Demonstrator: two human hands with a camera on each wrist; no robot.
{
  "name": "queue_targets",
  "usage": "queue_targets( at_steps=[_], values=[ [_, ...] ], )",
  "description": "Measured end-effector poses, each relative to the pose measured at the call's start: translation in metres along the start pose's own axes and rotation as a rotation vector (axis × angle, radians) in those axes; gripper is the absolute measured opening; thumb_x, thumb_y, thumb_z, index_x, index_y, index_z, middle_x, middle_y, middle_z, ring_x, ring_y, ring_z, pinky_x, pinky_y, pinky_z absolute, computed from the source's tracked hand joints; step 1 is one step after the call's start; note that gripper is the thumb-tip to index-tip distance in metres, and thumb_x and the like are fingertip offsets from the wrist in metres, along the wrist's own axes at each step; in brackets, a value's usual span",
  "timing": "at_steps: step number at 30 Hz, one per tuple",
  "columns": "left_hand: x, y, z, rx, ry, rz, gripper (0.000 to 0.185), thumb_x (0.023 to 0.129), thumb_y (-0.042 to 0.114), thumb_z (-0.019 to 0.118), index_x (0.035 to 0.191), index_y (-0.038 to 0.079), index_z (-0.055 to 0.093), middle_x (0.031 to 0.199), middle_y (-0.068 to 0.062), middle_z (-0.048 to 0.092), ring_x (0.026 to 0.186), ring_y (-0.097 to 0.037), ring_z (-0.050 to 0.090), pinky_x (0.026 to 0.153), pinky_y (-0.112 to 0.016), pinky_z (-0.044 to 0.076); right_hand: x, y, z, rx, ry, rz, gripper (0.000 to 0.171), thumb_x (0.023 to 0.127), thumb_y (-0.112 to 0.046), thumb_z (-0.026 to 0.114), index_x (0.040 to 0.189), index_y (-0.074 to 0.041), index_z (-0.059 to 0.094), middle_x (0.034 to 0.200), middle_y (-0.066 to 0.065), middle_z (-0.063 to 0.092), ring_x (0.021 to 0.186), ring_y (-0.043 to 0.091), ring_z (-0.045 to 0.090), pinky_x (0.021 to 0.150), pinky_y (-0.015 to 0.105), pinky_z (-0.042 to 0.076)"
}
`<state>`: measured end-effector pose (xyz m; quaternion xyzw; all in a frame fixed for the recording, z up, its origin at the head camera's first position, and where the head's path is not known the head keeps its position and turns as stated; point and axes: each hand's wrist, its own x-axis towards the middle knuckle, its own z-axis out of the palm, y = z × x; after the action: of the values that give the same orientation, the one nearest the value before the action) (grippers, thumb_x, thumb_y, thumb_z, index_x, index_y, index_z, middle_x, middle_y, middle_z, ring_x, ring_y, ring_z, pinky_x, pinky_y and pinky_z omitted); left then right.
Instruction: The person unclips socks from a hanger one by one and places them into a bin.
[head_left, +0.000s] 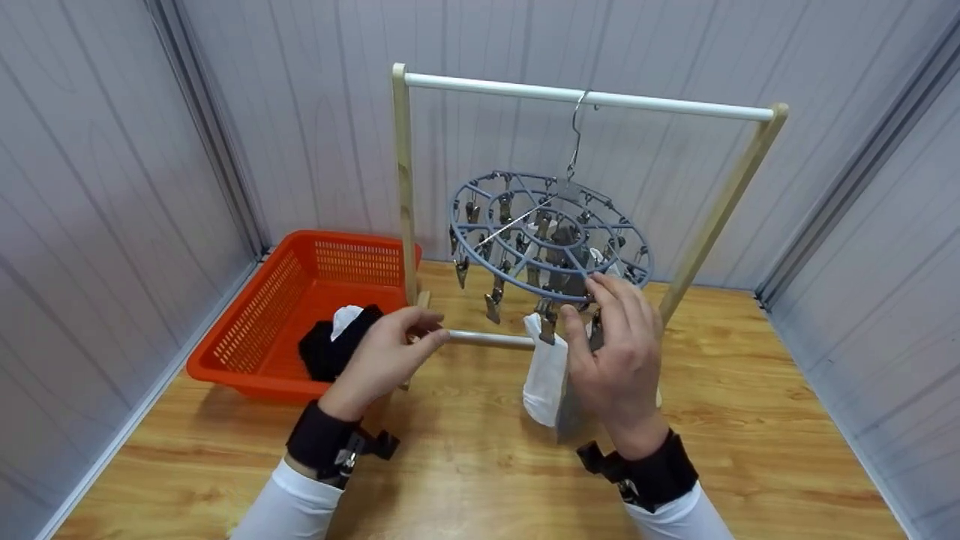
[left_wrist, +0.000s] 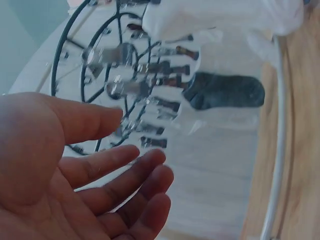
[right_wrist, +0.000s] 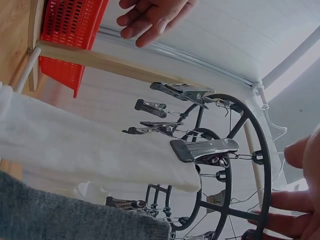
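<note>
My right hand [head_left: 619, 352] is at the front right rim of a round grey clip hanger [head_left: 517, 281], its fingertips touching the ring. Close beside it a white sock [head_left: 546, 382] hangs from a metal clip [right_wrist: 205, 150]. A grey sock [right_wrist: 75, 215] hangs next to the white one. My left hand [head_left: 394, 352] is in the air between the hanger and the basket, fingers loosely bent and holding nothing. In the left wrist view, a dark grey sock [left_wrist: 225, 91] hangs from a clip farther in, beyond the left hand's fingers.
An orange basket [head_left: 247, 386] stands at the left with black cloth [head_left: 322, 352] and a white piece [head_left: 345, 321] inside. The hanger hooks onto the white top bar [head_left: 495, 88] of a wooden-legged rack [head_left: 405, 187]. Several bare clips [head_left: 493, 307] dangle from the ring. Grey walls surround the wooden table.
</note>
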<state>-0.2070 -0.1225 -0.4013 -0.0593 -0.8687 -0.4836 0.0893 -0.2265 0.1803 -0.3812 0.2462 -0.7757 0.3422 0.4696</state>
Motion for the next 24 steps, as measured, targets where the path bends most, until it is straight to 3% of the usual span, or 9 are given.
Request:
queue_targets(
  at_steps=[5,12,18,24],
  values=[
    [0.0,-0.001,0.013,-0.01,-0.065,0.032,0.031,0.107,0.023,0.078,0.134,0.008,0.077,0.116,-0.001,0.078,0.107,-0.019,0.07,0.097,-0.047,0.057,-0.001,-0.001,0.0,-0.022,-0.07,0.004,0.046,0.108,-0.033,0.072,0.134,0.005,0.074,0.136,0.021,0.073,0.139,0.042,0.06,0.123,0.059,0.037],
    [0.0,-0.001,0.027,-0.028,-0.119,0.04,0.036,0.107,0.026,0.078,0.137,0.007,0.074,0.126,-0.006,0.077,0.118,-0.024,0.071,0.102,-0.051,0.058,-0.002,-0.002,0.001,0.006,-0.102,-0.014,0.044,0.106,-0.031,0.074,0.132,0.004,0.075,0.133,0.021,0.075,0.137,0.043,0.061,0.123,0.063,0.036],
    [-0.001,-0.003,0.044,-0.08,-0.121,0.048,0.05,0.106,0.03,0.08,0.147,0.004,0.065,0.136,-0.013,0.073,0.127,-0.03,0.068,0.105,-0.055,0.057,-0.003,-0.003,0.002,0.046,-0.141,-0.041,0.044,0.107,-0.032,0.073,0.132,0.004,0.074,0.136,0.022,0.073,0.137,0.042,0.061,0.126,0.061,0.034],
    [-0.001,-0.008,0.064,-0.193,-0.129,0.035,0.066,0.104,0.032,0.082,0.154,-0.002,0.055,0.15,-0.022,0.065,0.14,-0.039,0.061,0.113,-0.061,0.051,-0.004,-0.004,0.0,0.07,-0.158,-0.051,0.044,0.105,-0.029,0.076,0.135,0.003,0.073,0.139,0.021,0.073,0.137,0.04,0.061,0.128,0.057,0.033]
  ],
)
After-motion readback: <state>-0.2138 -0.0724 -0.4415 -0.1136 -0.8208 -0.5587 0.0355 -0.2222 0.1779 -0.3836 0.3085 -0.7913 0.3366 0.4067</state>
